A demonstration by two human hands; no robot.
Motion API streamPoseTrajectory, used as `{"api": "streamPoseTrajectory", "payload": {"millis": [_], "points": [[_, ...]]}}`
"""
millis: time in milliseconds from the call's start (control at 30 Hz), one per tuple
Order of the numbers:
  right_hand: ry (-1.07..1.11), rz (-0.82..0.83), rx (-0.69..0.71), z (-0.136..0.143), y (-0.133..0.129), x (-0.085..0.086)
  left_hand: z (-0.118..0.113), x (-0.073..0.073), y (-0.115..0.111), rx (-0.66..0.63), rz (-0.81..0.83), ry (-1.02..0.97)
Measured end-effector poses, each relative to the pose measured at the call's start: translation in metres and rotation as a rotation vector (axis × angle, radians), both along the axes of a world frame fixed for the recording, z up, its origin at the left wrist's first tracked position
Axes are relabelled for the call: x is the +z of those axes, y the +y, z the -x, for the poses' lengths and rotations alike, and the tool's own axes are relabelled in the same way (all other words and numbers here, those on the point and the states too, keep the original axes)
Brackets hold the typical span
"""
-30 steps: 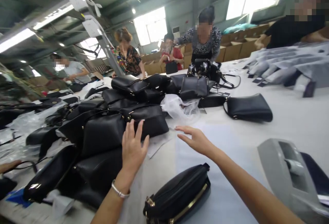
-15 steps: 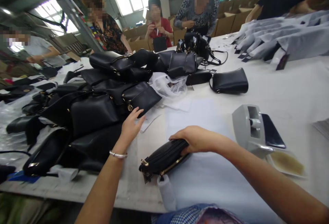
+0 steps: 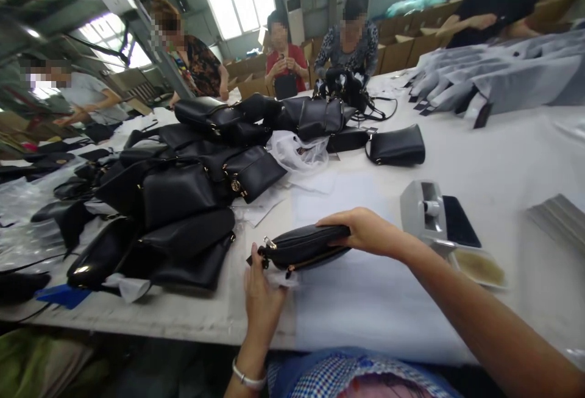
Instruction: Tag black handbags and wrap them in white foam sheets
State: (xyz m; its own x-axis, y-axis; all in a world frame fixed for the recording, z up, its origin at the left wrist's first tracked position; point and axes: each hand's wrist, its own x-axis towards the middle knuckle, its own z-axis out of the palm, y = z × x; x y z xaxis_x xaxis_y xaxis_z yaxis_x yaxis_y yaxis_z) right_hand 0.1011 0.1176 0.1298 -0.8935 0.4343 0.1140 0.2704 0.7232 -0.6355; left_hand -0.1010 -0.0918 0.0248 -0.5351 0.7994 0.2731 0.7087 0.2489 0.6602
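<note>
A small black bag (image 3: 311, 245) with zips and gold-coloured hardware is tilted above the white table. My right hand (image 3: 365, 230) is closed round its right end. At the bag's left end is my left hand (image 3: 261, 291), its thumb or a finger raised beside the zip pulls; whether it grips the bag is hard to tell. White wrapping (image 3: 281, 277) shows between that hand and the bag's underside. Pale sheets (image 3: 361, 306) lie beneath.
Black bags (image 3: 178, 197) are heaped on the left. A grey tape dispenser (image 3: 423, 212), a dark phone (image 3: 460, 221) and a shallow dish (image 3: 479, 267) stand right. Grey wrapped items (image 3: 512, 75) lie at the back right; several people work beyond the table.
My left hand has moved down and right from beside the pile to the bag's left end. The bag has been raised and turned more level in my right hand.
</note>
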Motion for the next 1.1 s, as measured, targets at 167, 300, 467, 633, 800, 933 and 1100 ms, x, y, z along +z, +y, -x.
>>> {"api": "streamPoseTrajectory", "payload": {"millis": [167,300,467,633,800,933,1100], "points": [[0.174,-0.211,-0.114,-0.049,-0.015,-0.022,0.037,0.027,0.019,-0.341,0.185,0.513],[0.283,-0.433,-0.221,-0.081,-0.034,-0.075,0.039,0.032,0.053,-0.551,0.371,0.627],[0.196,-0.561,-0.208,-0.099,-0.048,-0.145,0.021,0.019,0.076,-0.663,0.642,0.619],[0.156,-0.520,-0.210,-0.105,-0.043,-0.165,0.037,0.013,0.063,-0.732,0.625,0.338],[-0.012,-0.335,-0.129,-0.108,-0.053,-0.117,0.027,0.019,0.076,-0.574,0.312,0.232],[0.068,-0.294,-0.276,-0.132,-0.071,-0.082,-0.026,0.008,0.095,-0.603,0.166,0.286],[0.033,-0.511,-0.980,-0.198,-0.067,-0.102,-0.054,-0.021,0.098,-0.613,0.096,0.369]]}}
